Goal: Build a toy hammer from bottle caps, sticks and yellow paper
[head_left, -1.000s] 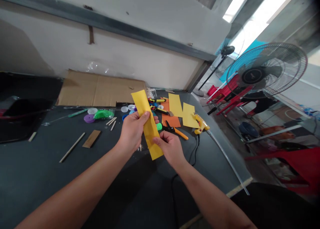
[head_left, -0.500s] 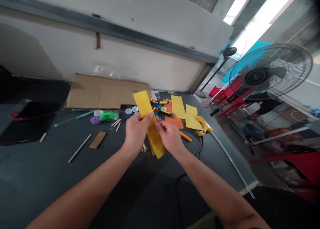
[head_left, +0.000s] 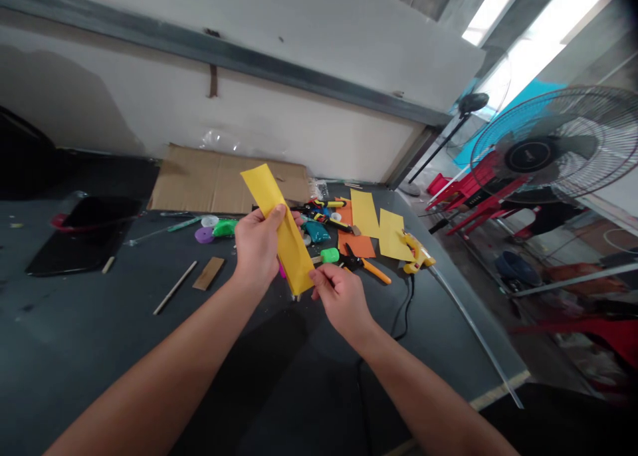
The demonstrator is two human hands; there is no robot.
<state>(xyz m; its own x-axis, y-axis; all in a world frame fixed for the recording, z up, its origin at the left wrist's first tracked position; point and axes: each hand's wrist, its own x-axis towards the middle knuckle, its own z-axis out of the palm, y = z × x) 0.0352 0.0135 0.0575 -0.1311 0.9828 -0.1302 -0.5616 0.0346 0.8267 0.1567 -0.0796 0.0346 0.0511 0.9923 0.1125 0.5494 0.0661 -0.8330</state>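
Note:
A folded strip of yellow paper (head_left: 288, 233) is held up above the dark table, tilted with its upper end to the left. My left hand (head_left: 259, 243) grips it around the middle, thumb lying on the front face and fingers behind. At its lower right corner, my right hand (head_left: 339, 293) pinches the edge between thumb and fingertips. Just behind the hands lie a green cap-like piece (head_left: 329, 255), pliers with orange handles (head_left: 375, 270) and a teal packet (head_left: 318, 231). The paper covers some small items under it.
A yellow glue gun (head_left: 417, 254) with a black cord lies right, beside yellow paper pieces (head_left: 393, 235) and orange paper (head_left: 357, 246). Flat cardboard (head_left: 229, 180) rests along the wall. A stick (head_left: 175, 288), a brown cardboard piece (head_left: 209, 273) and a phone-like black slab (head_left: 84, 233) lie left. A fan (head_left: 531, 155) stands right.
My right hand has slid down the paper's edge to its lower corner. The strip and my left hand have shifted slightly left and up, and the view has turned a little left.

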